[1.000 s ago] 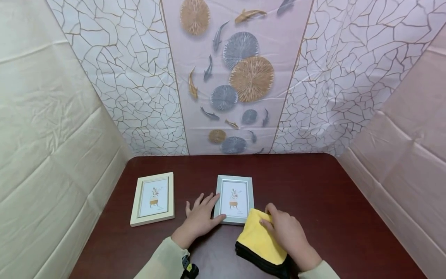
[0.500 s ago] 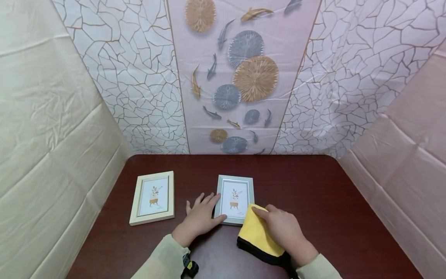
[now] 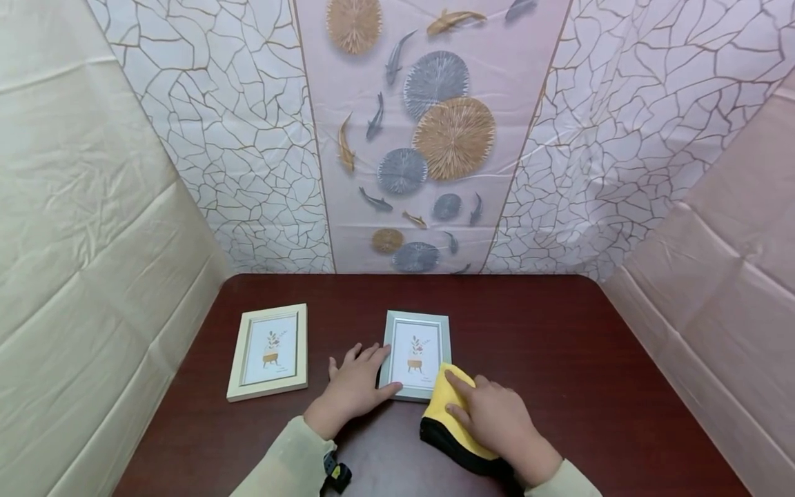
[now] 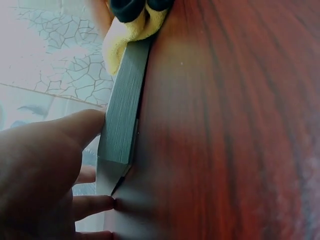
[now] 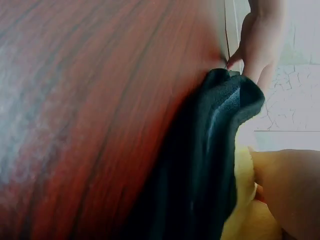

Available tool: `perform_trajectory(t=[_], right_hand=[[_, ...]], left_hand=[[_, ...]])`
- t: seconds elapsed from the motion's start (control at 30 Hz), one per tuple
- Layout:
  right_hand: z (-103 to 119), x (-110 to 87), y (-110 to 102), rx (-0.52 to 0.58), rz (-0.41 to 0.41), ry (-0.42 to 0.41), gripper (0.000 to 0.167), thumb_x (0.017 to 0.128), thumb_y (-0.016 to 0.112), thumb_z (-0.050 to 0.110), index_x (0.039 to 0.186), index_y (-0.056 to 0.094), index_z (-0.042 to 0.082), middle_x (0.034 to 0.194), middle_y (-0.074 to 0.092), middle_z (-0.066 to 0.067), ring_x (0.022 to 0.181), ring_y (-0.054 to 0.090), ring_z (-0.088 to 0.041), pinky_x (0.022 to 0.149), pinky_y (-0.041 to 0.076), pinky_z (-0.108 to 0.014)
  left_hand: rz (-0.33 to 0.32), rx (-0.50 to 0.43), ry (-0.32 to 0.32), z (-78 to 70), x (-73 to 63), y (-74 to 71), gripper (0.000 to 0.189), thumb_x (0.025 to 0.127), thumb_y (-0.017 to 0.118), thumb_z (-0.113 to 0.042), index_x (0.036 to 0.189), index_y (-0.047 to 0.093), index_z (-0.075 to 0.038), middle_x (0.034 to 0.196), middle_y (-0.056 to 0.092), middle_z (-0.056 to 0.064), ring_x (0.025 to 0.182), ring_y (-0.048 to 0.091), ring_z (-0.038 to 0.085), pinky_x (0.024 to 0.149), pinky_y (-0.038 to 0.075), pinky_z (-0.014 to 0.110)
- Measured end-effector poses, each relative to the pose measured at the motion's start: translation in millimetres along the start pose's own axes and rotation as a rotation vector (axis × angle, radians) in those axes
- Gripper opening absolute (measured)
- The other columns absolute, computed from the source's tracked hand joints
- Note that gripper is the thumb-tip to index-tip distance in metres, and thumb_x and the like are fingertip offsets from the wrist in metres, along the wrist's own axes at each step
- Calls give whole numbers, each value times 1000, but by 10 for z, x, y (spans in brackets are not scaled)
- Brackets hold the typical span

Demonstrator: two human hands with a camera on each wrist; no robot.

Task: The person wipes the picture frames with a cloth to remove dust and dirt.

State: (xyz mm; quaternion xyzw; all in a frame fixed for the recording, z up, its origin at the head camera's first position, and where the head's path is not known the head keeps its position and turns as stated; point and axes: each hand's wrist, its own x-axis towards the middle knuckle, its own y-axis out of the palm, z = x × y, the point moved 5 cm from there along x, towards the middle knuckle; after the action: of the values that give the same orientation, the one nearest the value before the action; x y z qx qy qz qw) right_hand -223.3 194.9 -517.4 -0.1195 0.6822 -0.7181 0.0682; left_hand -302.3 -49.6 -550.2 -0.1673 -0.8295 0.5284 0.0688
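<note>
A light blue picture frame (image 3: 415, 345) lies face up on the table, its print showing a potted plant. My left hand (image 3: 350, 391) rests at its left side with fingers spread; the thumb presses the near left corner. In the left wrist view, the frame's side edge (image 4: 122, 107) runs away from the thumb. My right hand (image 3: 499, 420) holds a folded yellow cloth with black trim (image 3: 447, 404) over the frame's lower right corner, index finger stretched along it. Black folds of the cloth (image 5: 200, 150) fill the right wrist view, and yellow shows under the hand.
A cream picture frame (image 3: 268, 353) with a similar plant print lies on the left of the dark red table (image 3: 528, 324). A patterned backdrop (image 3: 404, 138) stands behind, with pale fabric at both sides. A black band (image 3: 337, 473) circles the left wrist.
My right hand has shifted its hold on the cloth, laying the index finger along it, and the cloth has moved up slightly onto the frame's corner. The left hand stays put.
</note>
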Motion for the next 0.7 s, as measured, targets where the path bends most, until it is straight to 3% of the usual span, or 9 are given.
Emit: perform_trajectory(t=[0.33,0.7], right_hand=[[10,38,-44,81,30,37,46,105,75,36,150,71,24,82,60,-6,57,45,-16,48,43,-41],[-6,148,-108,88,103,52,42,108,70,30,149,72,24,85,66,-7,61,50,-17,52,45,-43]], left_hand=[[-20,-123,39,-1,-40,16,80,102,76,-52,170,46,-21,175,40,4,163,23,48,116,2,88],[-17,-116,34,29,-33,35,82,102,75,-57,170,45,-23,171,46,1,163,23,46,116,2,89]])
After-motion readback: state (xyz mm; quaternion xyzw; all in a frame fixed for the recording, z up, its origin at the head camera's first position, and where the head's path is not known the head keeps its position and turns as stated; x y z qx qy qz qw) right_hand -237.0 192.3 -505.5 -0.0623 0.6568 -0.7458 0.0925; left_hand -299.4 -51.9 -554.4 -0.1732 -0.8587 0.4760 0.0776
